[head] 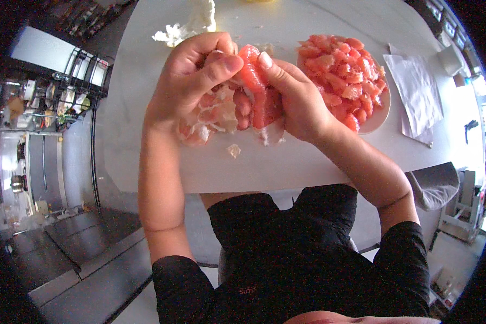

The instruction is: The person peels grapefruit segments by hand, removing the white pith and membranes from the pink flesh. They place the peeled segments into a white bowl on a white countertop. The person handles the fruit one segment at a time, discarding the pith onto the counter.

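Note:
Both hands meet over the table around a pink pomelo segment (252, 73) with its pulp partly bare. My right hand (297, 95) grips it from the right, thumb on the pulp and fingers curled beneath. My left hand (194, 75) is closed at the segment's upper left edge, thumb against bent fingers; what lies between those fingertips is mostly hidden. Below them, a heap of pomelo pieces and pale membranes (210, 113) rests on the table. To the right stands a plate (382, 115) piled high with peeled pomelo flesh (342, 77).
White pith and peel (200, 18) lie at the back left of the white table (146, 170). A membrane scrap (233, 151) sits near the front. Right of the plate are paper sheets (415, 95) and a white container (450, 60). A grey chair (435, 184) stands beyond the right edge.

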`<control>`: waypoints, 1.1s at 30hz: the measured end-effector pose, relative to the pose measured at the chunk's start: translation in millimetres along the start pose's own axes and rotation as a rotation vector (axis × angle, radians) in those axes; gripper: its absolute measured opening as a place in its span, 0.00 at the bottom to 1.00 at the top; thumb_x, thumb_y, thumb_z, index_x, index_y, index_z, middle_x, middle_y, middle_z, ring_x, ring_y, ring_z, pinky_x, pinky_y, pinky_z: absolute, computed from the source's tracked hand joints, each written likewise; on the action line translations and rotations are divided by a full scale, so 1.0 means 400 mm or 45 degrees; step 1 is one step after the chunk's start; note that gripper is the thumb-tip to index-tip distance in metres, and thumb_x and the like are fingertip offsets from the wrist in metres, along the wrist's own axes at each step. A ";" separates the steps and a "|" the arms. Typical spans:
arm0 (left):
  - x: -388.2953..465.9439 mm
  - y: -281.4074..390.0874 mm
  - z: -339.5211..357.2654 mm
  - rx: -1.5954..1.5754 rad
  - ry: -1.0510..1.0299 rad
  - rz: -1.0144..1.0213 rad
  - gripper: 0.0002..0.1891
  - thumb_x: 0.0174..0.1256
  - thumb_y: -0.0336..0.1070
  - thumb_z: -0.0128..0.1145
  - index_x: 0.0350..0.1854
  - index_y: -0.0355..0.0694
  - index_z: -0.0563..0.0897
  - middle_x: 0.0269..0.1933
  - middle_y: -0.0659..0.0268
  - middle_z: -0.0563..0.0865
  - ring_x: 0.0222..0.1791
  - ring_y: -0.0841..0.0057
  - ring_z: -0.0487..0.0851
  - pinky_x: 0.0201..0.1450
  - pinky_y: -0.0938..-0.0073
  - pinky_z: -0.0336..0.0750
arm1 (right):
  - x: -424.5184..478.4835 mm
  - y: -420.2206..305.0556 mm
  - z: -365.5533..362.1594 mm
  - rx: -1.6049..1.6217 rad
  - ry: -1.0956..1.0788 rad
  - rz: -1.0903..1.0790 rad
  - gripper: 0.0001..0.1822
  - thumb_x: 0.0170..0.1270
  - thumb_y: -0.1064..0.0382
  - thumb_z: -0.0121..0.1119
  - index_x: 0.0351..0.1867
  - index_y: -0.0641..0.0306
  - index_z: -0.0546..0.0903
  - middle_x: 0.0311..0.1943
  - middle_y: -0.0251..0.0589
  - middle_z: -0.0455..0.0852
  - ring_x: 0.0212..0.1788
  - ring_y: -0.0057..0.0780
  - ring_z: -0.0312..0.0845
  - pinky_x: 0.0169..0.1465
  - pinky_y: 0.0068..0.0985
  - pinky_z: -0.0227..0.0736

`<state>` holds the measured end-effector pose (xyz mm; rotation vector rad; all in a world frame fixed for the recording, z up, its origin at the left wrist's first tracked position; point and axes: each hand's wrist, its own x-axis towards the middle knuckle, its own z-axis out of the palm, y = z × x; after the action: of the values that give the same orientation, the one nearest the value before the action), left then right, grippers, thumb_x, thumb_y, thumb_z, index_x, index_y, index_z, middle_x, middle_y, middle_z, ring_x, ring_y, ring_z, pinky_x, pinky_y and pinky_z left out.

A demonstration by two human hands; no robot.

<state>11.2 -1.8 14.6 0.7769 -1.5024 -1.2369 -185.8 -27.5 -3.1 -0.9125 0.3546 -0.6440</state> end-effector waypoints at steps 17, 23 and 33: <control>0.033 -0.024 -0.042 1.119 0.228 0.354 0.15 0.62 0.40 0.74 0.32 0.38 0.80 0.32 0.69 0.79 0.31 0.81 0.75 0.36 0.78 0.70 | 0.017 0.048 -0.041 -0.735 0.236 -0.312 0.17 0.79 0.59 0.53 0.60 0.69 0.77 0.44 0.37 0.84 0.43 0.20 0.79 0.44 0.22 0.81; 0.018 -0.015 -0.012 1.074 0.235 0.091 0.13 0.64 0.39 0.72 0.31 0.36 0.82 0.28 0.69 0.80 0.28 0.82 0.75 0.34 0.77 0.72 | 0.026 0.060 -0.039 -0.907 0.252 -0.408 0.15 0.74 0.64 0.57 0.56 0.70 0.78 0.37 0.42 0.87 0.38 0.24 0.81 0.43 0.29 0.79; -0.004 0.006 -0.084 0.984 0.209 -0.043 0.05 0.67 0.31 0.66 0.36 0.35 0.85 0.31 0.72 0.85 0.34 0.86 0.81 0.41 0.80 0.77 | 0.018 0.016 -0.029 -0.690 0.316 -0.246 0.13 0.75 0.65 0.58 0.54 0.71 0.79 0.43 0.38 0.86 0.43 0.22 0.81 0.47 0.24 0.80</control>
<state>44.1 -10.3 15.6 1.3664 -1.8385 -0.5631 -184.3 -36.7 -15.2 -1.3992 0.6893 -0.8619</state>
